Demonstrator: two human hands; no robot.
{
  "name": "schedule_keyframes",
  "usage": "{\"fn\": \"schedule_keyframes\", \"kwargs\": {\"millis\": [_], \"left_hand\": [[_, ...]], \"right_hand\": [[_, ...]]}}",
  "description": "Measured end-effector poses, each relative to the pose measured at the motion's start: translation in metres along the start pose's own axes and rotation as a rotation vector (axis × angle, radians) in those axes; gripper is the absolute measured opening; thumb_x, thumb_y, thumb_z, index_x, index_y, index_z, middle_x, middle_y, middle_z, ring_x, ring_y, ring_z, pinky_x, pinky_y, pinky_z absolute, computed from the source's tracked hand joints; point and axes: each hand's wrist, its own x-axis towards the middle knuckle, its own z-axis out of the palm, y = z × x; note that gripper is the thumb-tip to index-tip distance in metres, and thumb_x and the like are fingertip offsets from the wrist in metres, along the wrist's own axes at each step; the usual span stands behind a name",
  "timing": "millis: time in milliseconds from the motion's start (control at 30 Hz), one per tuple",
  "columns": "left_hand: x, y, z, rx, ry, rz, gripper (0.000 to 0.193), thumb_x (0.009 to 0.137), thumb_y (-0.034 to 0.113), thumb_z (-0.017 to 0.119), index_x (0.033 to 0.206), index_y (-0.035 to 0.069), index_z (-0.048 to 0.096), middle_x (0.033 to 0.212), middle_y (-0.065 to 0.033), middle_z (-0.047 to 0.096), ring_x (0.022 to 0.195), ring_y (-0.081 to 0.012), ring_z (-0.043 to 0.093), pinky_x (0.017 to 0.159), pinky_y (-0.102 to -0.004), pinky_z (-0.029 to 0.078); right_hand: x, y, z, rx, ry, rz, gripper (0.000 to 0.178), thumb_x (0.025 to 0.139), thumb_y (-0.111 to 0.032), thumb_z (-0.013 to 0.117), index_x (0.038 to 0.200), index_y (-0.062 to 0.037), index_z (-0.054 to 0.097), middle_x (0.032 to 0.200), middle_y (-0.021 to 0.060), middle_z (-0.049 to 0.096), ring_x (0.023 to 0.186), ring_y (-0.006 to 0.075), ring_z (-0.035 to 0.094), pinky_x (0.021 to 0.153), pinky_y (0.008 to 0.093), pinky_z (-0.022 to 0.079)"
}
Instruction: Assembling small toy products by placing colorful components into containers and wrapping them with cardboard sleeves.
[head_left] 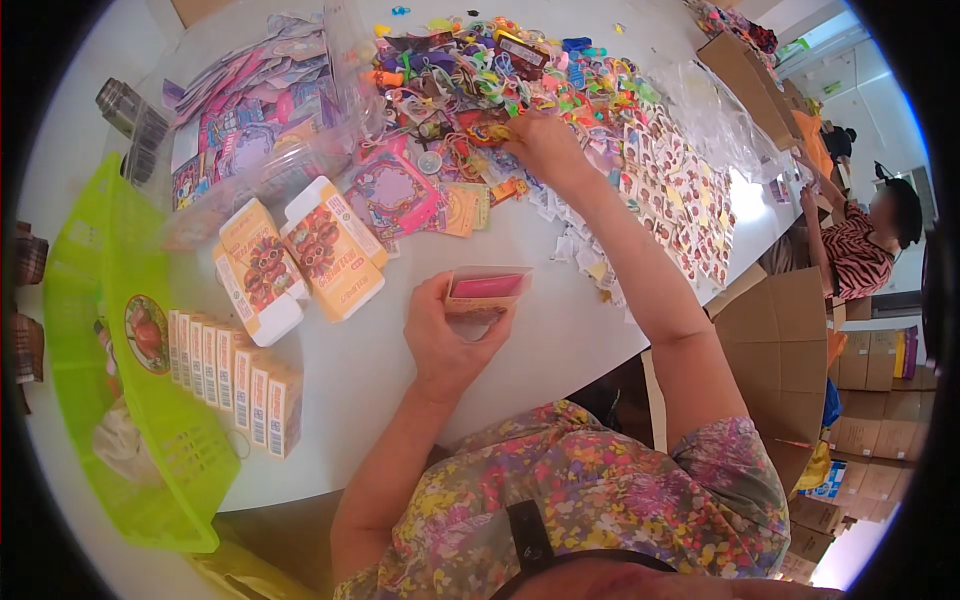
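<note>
My left hand (448,335) is closed around a small open-topped carton (484,304), held upright above the near part of the table. A pink flat piece (490,286) shows inside its mouth. My right hand (550,150) reaches out to the heap of small colourful toys (450,85), its fingers bent together beside an orange-yellow trinket (488,133). What those fingertips grip, if anything, is hidden. Two yellow-orange printed cartons (262,270) lie left of my left hand. Pink-framed cards (392,190) lie between them and the heap.
A row of several filled small boxes (284,415) stands beside a lime-green basket (185,450). Printed packets fill a clear plastic bin (325,165). Sticker sheets (680,190) and clear plastic film (715,110) cover the right side. Cardboard boxes (770,350) and another person (865,250) are further right.
</note>
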Motion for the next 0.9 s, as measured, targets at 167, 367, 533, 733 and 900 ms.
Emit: {"fn": "schedule_keyframes", "kwargs": {"millis": [167,367,533,733,900], "left_hand": [[0.001,-0.003,0.001,0.035,0.03,0.044,0.073,0.062,0.016,0.088,0.118,0.0,0.043,0.103,-0.0123,0.059,0.088,-0.0196,0.065,0.075,-0.0295,0.054],[-0.001,0.001,0.004,-0.095,0.062,-0.065,0.068,0.061,0.019,0.087,0.115,0.001,0.05,0.099,-0.0138,0.058,0.086,-0.0285,0.061,0.07,-0.0363,0.053],[-0.003,-0.006,0.005,-0.101,0.128,0.037,0.064,0.06,0.016,0.088,0.11,0.004,0.051,0.098,-0.0121,0.056,0.085,-0.0271,0.06,0.069,-0.035,0.051],[-0.003,-0.009,0.001,-0.173,0.191,0.226,0.065,0.055,0.009,0.088,0.108,0.006,0.051,0.096,-0.0096,0.052,0.089,-0.025,0.057,0.071,-0.0322,0.05],[-0.004,-0.004,0.002,-0.179,0.137,0.099,0.065,0.056,0.009,0.088,0.11,0.006,0.052,0.098,-0.0095,0.053,0.09,-0.0243,0.058,0.071,-0.0331,0.05]], "right_hand": [[0.001,0.003,-0.01,-0.012,-0.068,0.047,0.02,0.086,-0.021,0.064,0.094,-0.003,0.067,0.081,0.0179,0.065,0.074,0.0334,0.065,0.07,0.0428,0.051],[-0.035,-0.035,-0.082,0.796,-0.086,0.281,0.014,0.086,-0.009,0.067,0.098,-0.0016,0.066,0.077,0.0051,0.067,0.061,0.0118,0.059,0.058,0.026,0.05],[-0.083,-0.082,-0.124,1.178,-0.285,0.173,0.021,0.083,0.0,0.068,0.103,0.0002,0.062,0.085,0.0051,0.068,0.068,0.0085,0.062,0.056,0.0209,0.049],[-0.113,-0.086,-0.15,1.227,-0.224,0.14,0.019,0.079,0.005,0.067,0.097,0.0009,0.063,0.086,0.0084,0.069,0.071,0.0117,0.065,0.058,0.0222,0.051],[-0.121,-0.109,-0.15,1.094,-0.286,-0.031,0.017,0.074,0.005,0.072,0.089,-0.0007,0.068,0.078,0.007,0.068,0.07,0.011,0.063,0.061,0.0242,0.051]]}}
